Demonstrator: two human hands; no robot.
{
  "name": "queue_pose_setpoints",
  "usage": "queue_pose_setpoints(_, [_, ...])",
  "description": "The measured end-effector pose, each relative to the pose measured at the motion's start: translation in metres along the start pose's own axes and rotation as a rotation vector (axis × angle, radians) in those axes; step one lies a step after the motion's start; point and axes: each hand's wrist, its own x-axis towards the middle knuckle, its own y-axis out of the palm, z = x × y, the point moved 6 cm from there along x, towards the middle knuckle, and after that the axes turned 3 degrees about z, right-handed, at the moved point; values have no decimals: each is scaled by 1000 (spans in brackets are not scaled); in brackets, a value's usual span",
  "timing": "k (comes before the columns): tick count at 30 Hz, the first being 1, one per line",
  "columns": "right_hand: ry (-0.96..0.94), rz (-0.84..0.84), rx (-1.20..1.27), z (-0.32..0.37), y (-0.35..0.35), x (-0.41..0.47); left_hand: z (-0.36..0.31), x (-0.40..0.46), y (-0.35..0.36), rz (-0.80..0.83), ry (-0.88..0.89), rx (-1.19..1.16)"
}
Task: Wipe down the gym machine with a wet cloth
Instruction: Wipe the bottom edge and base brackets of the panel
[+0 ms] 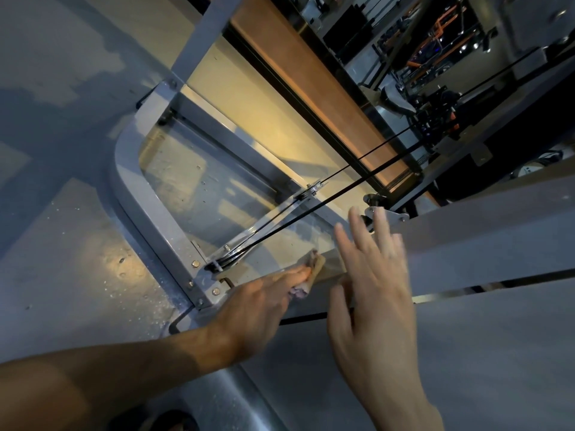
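Down at the base of the machine frame (149,213), near the floor (77,259), left hand (258,309) reaches in from lower left, forearm across the bottom of the view. Its fingers lie long and fairly straight on top of the cloth (311,272), pressing it onto the grey frame bar just right of the bolted corner bracket (202,284). Cloth is bunched, tan with a purplish patch, poking out past and under the fingertips; cannot tell whether the thumb curls round it. Right hand (370,293) is up in front of the camera, fingers spread and straight, blurred, holding nothing; fingertips sit over the edge of the wide grey panel (482,244) that runs to the right, contact unclear. Black cable (342,188) runs doubled from a pulley (224,259) just left of the cloth, past a second pulley (311,188) mid-frame, up toward the dark machinery at upper right. Frame is grey painted tube with a rounded corner, bolted at the joints. Floor inside and around the frame is concrete, speckled with light debris, with a warm light patch left of the bracket. Wood-toned strip (311,82) runs diagonally behind the frame, more gym gear in the dark beyond it.
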Motion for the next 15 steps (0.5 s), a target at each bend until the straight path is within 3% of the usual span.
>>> queue_pose_setpoints(5, [13, 236, 172, -3, 27, -6, 42, -11, 4, 53, -216, 41])
queue_pose_setpoints(10, [181, 459, 105, -27, 42, -10, 3, -1, 5, -58, -54, -121])
queue_pose_setpoints(13, [242, 617, 56, -32, 57, -16, 8, -4, 6, -63, 21, 18])
queue_pose_setpoints(15, [224, 686, 59, -28, 65, -18, 36, -7, 6, -48, -86, 21])
